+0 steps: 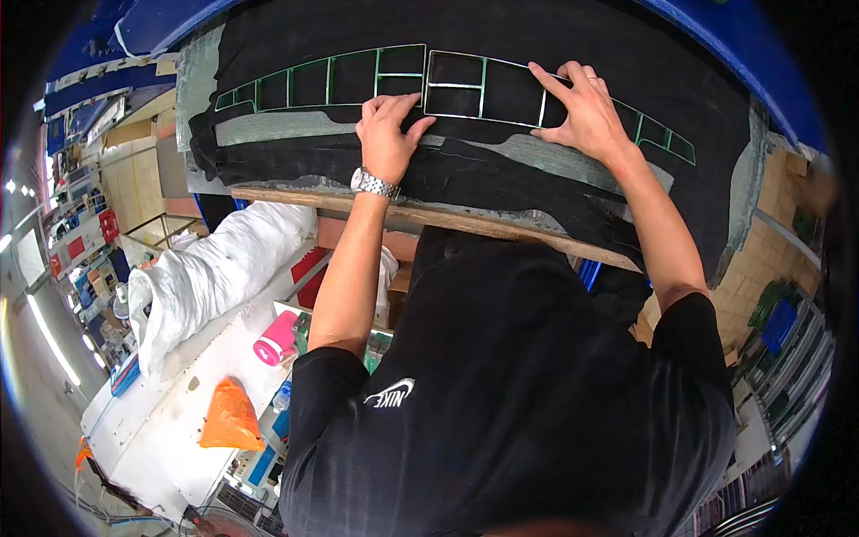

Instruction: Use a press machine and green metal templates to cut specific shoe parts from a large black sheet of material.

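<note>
right hand is closed on the right green frame, spanned by thumb and index finger at its lower and upper edges. by the left hand, fingers bent, the inner end of the left green frame is touched; whether it is gripped cannot be told. both frames are laid end to end, just beside each other, on black sheeting. white lettering with a curved mark, seen upside down, is borne by the black shirt.

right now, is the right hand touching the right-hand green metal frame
Touching: the head view shows the right hand spanning the right-hand green metal frame, index finger on its upper edge and thumb at its lower edge.
</note>
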Tool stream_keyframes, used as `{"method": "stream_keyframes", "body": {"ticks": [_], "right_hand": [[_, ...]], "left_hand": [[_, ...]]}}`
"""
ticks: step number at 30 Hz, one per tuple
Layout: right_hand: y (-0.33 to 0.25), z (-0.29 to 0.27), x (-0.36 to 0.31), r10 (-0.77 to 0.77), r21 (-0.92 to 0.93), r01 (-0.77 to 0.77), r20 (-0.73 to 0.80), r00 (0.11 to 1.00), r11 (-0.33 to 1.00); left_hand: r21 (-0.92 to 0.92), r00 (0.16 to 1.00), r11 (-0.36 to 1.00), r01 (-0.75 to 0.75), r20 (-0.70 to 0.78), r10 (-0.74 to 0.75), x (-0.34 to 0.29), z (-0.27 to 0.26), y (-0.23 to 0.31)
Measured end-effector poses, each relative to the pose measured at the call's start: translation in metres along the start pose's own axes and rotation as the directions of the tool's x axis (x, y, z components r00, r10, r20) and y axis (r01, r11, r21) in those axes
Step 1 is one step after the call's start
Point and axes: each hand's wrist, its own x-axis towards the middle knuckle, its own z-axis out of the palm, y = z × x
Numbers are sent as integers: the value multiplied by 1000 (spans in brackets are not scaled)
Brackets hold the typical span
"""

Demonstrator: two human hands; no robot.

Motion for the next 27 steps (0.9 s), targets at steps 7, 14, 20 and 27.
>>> {"method": "stream_keyframes", "body": {"ticks": [7, 14, 20, 27], "right_hand": [[1, 1, -2, 6, -20, -6, 11, 1000, 1000], [67, -45, -65, 95, -14, -107, -360, 928, 994], [147, -49, -198, 583, 213, -547, -407, 703, 809], [152, -10, -200, 432, 40, -488, -530, 729, 872]], "left_hand": [[-46, 1000, 999, -25, -14, 25, 4, 1, 0], [76, 995, 992, -97, 4, 97, 1, -3, 1], [233, 984, 956, -175, 69, 164, -2, 2, -1], [188, 989, 972, -142, 76, 130, 0, 10, -10]]}}
